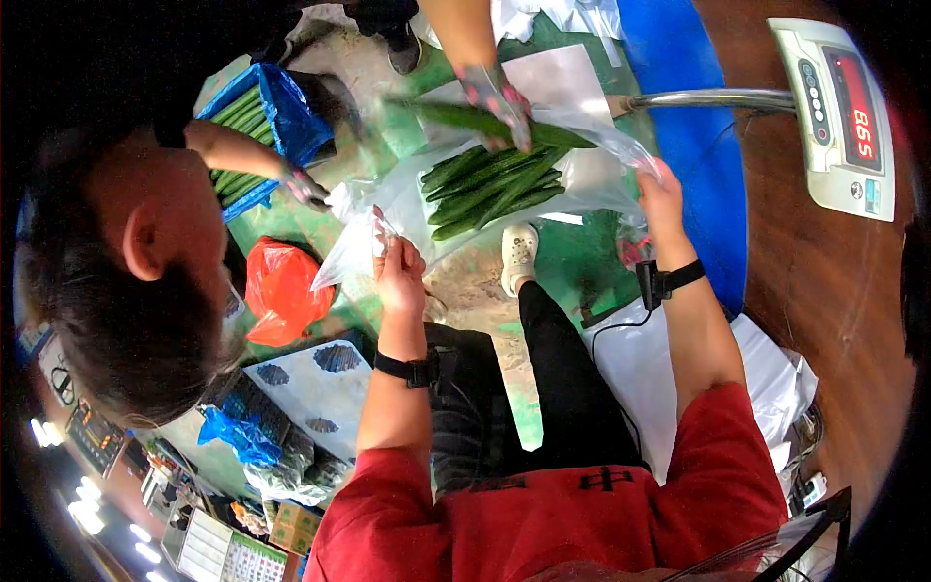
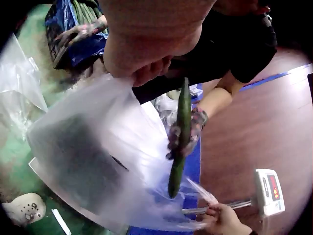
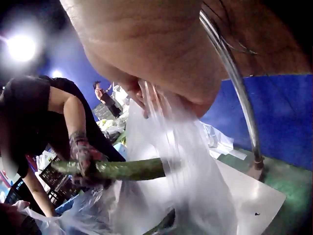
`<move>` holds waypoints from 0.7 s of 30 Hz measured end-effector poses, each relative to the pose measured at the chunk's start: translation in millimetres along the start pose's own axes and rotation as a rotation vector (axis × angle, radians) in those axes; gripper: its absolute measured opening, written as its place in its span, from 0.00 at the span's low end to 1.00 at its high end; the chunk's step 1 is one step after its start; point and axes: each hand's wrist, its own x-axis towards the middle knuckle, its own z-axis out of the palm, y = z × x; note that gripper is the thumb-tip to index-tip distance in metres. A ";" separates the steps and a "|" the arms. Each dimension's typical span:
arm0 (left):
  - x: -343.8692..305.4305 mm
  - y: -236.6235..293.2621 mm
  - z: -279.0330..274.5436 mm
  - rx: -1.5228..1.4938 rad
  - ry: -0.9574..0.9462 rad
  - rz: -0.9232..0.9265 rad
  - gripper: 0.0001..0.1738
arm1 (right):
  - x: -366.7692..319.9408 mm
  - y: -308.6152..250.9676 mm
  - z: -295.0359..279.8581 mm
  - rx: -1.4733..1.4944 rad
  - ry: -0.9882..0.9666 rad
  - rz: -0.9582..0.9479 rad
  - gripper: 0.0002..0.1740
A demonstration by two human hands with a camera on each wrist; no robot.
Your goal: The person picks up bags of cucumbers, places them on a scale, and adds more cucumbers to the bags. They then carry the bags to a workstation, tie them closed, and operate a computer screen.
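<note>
My left hand (image 1: 400, 274) pinches one side of the mouth of a clear plastic bag (image 1: 361, 233). On the other side my right hand (image 1: 661, 199) grips the bag's edge, so the film is stretched between both hands. Several dark green cucumbers (image 1: 495, 194) lie side by side in the bag, over the scale's white platform (image 1: 572, 78). Another person's gloved hand (image 3: 85, 159) holds one more long cucumber (image 3: 137, 170) at the bag's mouth. In the left wrist view, that cucumber (image 2: 183, 107) is tilted nearly upright beside the film.
A scale display (image 1: 844, 116) with red digits stands at the right on a metal pole (image 1: 718, 98). The other person leans in from the left, near a blue-lined crate (image 1: 291, 116) of cucumbers. A red plastic bag (image 1: 284, 291) and a perforated white panel (image 1: 310, 388) are at the left.
</note>
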 end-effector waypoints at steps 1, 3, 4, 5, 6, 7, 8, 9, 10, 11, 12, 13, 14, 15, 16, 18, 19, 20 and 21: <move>0.1 -1.1 -1.0 0.010 -0.012 -0.004 0.15 | -1.9 -4.9 2.4 -0.026 -0.031 -0.009 0.15; -3.8 0.6 0.8 0.103 -0.021 -0.006 0.17 | -7.7 -14.7 6.5 -0.055 -0.055 -0.020 0.16; -5.7 1.2 3.5 0.195 -0.028 -0.004 0.20 | -10.0 -19.7 7.1 -0.030 -0.087 0.014 0.19; -5.3 -1.8 3.5 0.251 -0.036 0.036 0.26 | -10.4 -25.1 6.1 -0.009 -0.113 0.044 0.23; -3.1 -4.0 -5.8 0.349 -0.081 0.036 0.26 | -8.3 -26.6 2.5 -0.021 -0.093 0.030 0.23; -4.1 -8.0 -8.6 0.425 -0.042 0.076 0.26 | -5.0 -25.7 -5.1 -0.027 -0.026 -0.089 0.27; -6.6 -13.3 -10.3 0.495 -0.010 0.114 0.25 | -2.0 -30.4 -16.5 -0.040 0.048 -0.212 0.32; -8.7 -15.9 -18.4 0.558 0.013 0.093 0.24 | -3.4 -45.3 -29.4 0.039 0.172 -0.267 0.38; -8.3 -22.1 -23.8 0.609 0.025 0.074 0.23 | -3.2 -61.8 -44.9 0.119 0.317 -0.292 0.37; -12.8 -23.3 -16.5 0.552 0.006 0.076 0.23 | 0.6 -75.8 -64.6 0.179 0.439 -0.329 0.36; -19.1 -21.4 -7.2 0.500 -0.005 0.076 0.22 | 5.5 -84.6 -85.6 0.248 0.552 -0.366 0.36; -23.8 -21.8 -0.8 0.504 0.003 0.070 0.23 | 9.5 -95.2 -104.4 0.263 0.589 -0.401 0.32; -27.2 -22.6 0.0 0.522 0.025 0.069 0.24 | 15.1 -101.0 -120.5 0.317 0.607 -0.528 0.31; -27.3 -27.8 -3.4 0.507 0.060 0.086 0.26 | 13.1 -116.4 -129.2 0.313 0.615 -0.565 0.31; -27.9 -32.2 -6.7 0.498 0.105 0.105 0.28 | 10.7 -130.1 -133.7 0.314 0.617 -0.594 0.31; -32.2 -34.0 -2.0 0.452 0.134 0.161 0.27 | 13.1 -140.9 -146.9 0.286 0.609 -0.628 0.31; -35.5 -31.2 1.0 0.439 0.155 0.198 0.27 | 12.8 -145.6 -147.2 0.276 0.605 -0.617 0.32; -37.2 -28.8 2.3 0.427 0.177 0.234 0.27 | 12.9 -149.1 -147.5 0.267 0.602 -0.605 0.32; -34.7 -29.7 -1.0 0.426 0.167 0.251 0.27 | 11.8 -151.4 -146.6 0.351 0.553 -0.601 0.33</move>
